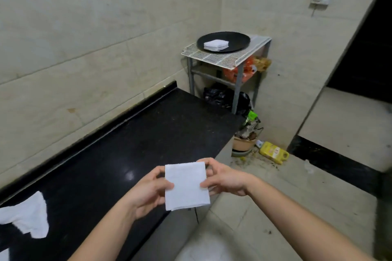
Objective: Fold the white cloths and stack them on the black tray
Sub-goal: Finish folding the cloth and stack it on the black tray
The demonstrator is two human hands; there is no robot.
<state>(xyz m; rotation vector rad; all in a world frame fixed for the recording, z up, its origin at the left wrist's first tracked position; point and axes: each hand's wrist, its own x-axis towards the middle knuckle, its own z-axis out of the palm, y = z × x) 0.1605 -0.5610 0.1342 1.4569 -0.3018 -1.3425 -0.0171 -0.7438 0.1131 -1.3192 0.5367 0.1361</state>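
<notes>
Both hands hold a folded cloth (186, 185) up over the near right edge of the counter (127, 144). The left hand (148, 190) pinches its left edge; the right hand (222, 178) pinches its right edge. The tray (237, 40) sits far off on a rack (220, 59), with a stack (216, 45) on it.

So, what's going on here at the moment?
A person holds a folded white cloth in the air, the left hand pinching one edge and the right hand the other. A stack of folded cloths already sits on the black tray, atop the wire rack in the corner. An unfolded cloth lies on the black counter.
</notes>
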